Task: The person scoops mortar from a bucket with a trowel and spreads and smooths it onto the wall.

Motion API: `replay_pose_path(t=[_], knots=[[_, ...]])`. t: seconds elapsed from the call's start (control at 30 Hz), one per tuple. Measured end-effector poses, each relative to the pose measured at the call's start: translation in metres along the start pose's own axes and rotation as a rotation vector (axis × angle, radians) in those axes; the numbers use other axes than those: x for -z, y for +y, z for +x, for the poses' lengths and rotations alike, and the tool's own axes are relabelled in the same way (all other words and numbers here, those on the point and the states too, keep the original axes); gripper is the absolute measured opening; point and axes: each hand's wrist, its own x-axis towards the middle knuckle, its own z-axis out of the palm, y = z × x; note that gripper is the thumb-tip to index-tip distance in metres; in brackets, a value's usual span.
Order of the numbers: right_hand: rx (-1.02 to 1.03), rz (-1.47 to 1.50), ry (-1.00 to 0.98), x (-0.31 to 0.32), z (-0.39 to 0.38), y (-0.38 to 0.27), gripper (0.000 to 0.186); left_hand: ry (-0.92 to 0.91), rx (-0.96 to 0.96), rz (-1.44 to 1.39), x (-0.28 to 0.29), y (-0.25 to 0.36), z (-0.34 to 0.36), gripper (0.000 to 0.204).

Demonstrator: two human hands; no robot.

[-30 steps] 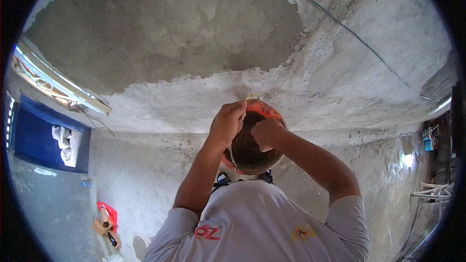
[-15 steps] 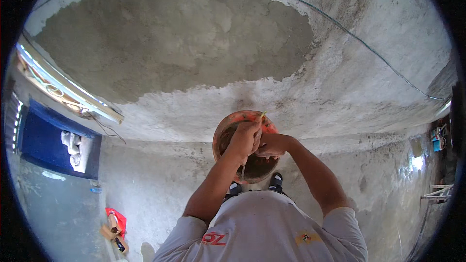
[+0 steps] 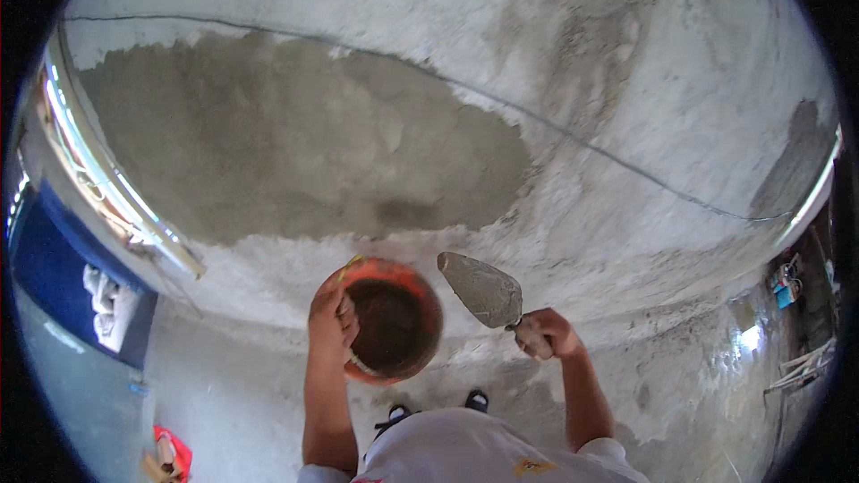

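Observation:
My left hand [image 3: 335, 318] grips the left rim of a round orange bucket [image 3: 422, 283], tilted so that its dark, mortar-stained inside shows. How much mortar lies in it I cannot tell. To the right, my right hand [image 3: 551, 332] is closed around the handle of a pointing trowel [image 3: 483, 290]. Its grey-coated blade points up and left, beside the bucket and apart from it. Ahead of both hands is the wall [image 3: 617, 241], carrying a large patch of darker, damp-looking mortar [image 3: 304, 139].
A thin cable [image 3: 555, 125] runs across the wall above the mortar patch. At the left is a blue-framed opening [image 3: 54, 250]; a red bag [image 3: 176, 452] lies on the floor near it. My sandalled feet [image 3: 477, 401] stand below the bucket. Tools hang at the far right.
My hands have separated: the left has carried the bucket leftward, the right has swung out to the right, bringing the trowel into plain sight. The view has shifted over the wall.

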Motion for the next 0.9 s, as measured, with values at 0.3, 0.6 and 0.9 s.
replay_pose_path(t=[0.3, 0.6, 0.9], knots=[[0.450, 0.162, 0.211, -0.026, -0.003, -0.020, 0.042, 0.175, 0.005, -0.002, 0.011, -0.022, -0.001, 0.036], [1.001, -0.980, 0.995, -0.023, 0.079, -0.020, 0.039, 0.211, 0.076, 0.043, 0.021, -0.030, -0.016, 0.034], [1.021, -1.140, 1.227, -0.016, 0.110, -0.009, 0.032, 0.219, 0.069, 0.119, 0.056, -0.039, -0.017, 0.043]])
